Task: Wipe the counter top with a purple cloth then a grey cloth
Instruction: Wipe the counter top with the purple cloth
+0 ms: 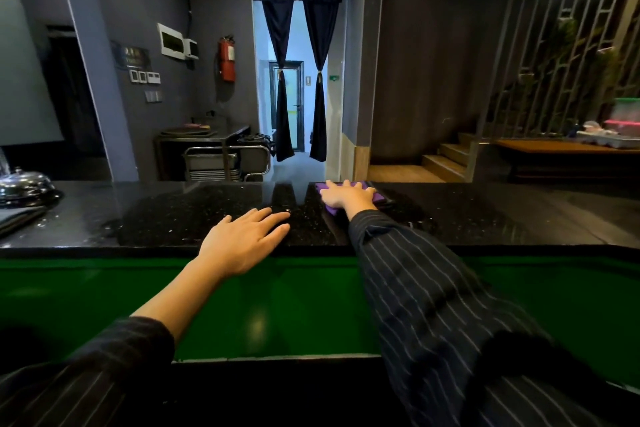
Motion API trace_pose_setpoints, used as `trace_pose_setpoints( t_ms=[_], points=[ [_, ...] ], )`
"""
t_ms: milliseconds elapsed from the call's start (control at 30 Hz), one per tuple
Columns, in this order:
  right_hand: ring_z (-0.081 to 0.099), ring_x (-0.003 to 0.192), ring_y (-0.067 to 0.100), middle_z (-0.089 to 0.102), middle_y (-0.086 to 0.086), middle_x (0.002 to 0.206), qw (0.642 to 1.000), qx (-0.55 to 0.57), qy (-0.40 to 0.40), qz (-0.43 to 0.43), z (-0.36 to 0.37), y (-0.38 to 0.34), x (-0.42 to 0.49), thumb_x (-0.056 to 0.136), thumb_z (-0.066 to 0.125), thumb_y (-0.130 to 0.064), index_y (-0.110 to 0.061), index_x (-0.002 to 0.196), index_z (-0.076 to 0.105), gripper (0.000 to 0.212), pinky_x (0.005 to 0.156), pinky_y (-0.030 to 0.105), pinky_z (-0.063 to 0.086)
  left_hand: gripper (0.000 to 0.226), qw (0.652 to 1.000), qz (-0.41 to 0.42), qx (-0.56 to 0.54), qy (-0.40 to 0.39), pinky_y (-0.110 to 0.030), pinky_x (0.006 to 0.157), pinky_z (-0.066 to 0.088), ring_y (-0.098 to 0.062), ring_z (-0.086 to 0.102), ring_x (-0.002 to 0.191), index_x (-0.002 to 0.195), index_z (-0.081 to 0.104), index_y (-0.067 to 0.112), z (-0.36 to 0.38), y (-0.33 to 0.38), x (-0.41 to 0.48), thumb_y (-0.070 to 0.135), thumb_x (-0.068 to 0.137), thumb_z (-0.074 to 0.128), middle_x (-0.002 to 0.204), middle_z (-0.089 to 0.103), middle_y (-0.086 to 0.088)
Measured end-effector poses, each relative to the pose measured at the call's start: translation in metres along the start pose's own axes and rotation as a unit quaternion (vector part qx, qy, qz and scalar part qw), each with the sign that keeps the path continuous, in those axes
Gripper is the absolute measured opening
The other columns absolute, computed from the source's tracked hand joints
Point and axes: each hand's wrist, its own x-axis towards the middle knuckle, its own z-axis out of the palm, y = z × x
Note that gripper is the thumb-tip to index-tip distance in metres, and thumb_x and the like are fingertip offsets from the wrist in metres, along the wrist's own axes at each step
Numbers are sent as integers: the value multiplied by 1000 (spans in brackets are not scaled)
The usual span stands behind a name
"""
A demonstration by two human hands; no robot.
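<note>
At the far edge of the surface, right of its middle, the right grip [346, 196] lies flat with its fingers [353, 184] spread and pointing away from the person. It presses down on the purple cloth [378, 198] and does not pinch it. The cloth sits directly under the palm, with corners showing to the left, to the right and toward the wrist. Its longer side seems to run left to right, along the surface [485, 215].

The left grip [242, 243] rests on the near edge, just left of the cloth and closer to the person. It is also flat and relaxed, holds nothing, and probably serves as a brace.

The black stone runs long to either side, so the coming stroke probably has to sweep sideways with the cloth trapped under the right palm. I judge the purple pass to be under way, with the grey one not yet begun.

Well off to the left, a flat grey thing [17, 217] lies beside a shiny metal dome [24, 184]. I cannot tell whether it is the grey cloth. If it is, the left grip is much the nearer.
</note>
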Motion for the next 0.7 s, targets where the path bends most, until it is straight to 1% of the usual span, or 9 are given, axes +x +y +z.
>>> trace_pose_setpoints(
  t_ms=[67, 167, 233, 333, 400, 533, 633, 700],
  points=[
    [10, 148, 40, 12, 11, 163, 999, -8, -3, -54, 2, -24, -6, 99, 24, -54, -35, 154, 13, 59, 116, 62, 7, 50, 1000, -2, 5, -3, -50, 115, 16, -15, 19, 146, 147, 16, 44, -1, 1, 0, 52, 98, 16, 158, 20, 7],
    [7, 150, 35, 8, 6, 164, 992, -9, -14, -126, 9, -45, -17, 99, 19, -56, -39, 154, 11, 58, 116, 62, 3, 49, 1000, -5, 8, -9, -50, 115, 18, -15, 23, 145, 147, 18, 44, -2, 2, -1, 51, 98, 17, 158, 21, 8],
    [5, 151, 31, 6, 2, 165, 985, -7, -29, -169, 10, -45, -22, 99, 17, -57, -40, 153, 11, 57, 116, 62, 1, 49, 1000, -11, 6, -9, -49, 115, 18, -15, 25, 144, 147, 19, 44, -4, 3, -2, 51, 98, 18, 158, 21, 8],
    [11, 151, 28, 11, -2, 164, 978, -14, -33, -204, 5, -25, -24, 100, 16, -55, -42, 153, 12, 55, 117, 61, 7, 49, 1000, -15, -3, -17, -50, 116, 15, -16, 24, 144, 146, 18, 45, -5, 4, -3, 52, 98, 18, 158, 20, 8],
    [13, 150, 28, 13, -1, 164, 984, -1, -24, -176, 1, -2, -16, 100, 16, -55, -41, 153, 14, 54, 117, 61, 7, 49, 1000, -16, -6, -19, -50, 116, 14, -15, 23, 145, 146, 18, 45, -5, 3, -3, 53, 98, 17, 158, 20, 8],
    [8, 150, 33, 9, 3, 164, 996, 9, -25, -84, -3, 26, 10, 100, 16, -55, -39, 154, 12, 56, 117, 61, 3, 49, 1000, -14, -4, -8, -51, 116, 15, -15, 22, 145, 146, 20, 43, -1, 3, -1, 52, 98, 17, 158, 22, 7],
    [10, 148, 39, 14, 10, 163, 999, 4, -21, -31, -4, 6, 23, 101, 25, -49, -34, 154, 14, 56, 116, 61, 6, 49, 1000, -14, 2, 6, -50, 116, 17, -16, 24, 144, 146, 21, 43, 1, 3, 0, 51, 98, 17, 157, 23, 7],
    [13, 147, 41, 18, 14, 161, 1000, 2, -24, -19, -5, -18, 28, 101, 29, -45, -32, 154, 16, 56, 115, 62, 6, 48, 1000, -13, 5, 12, -49, 117, 18, -15, 23, 145, 146, 21, 44, 3, 3, 1, 51, 98, 17, 157, 23, 7]
  ],
)
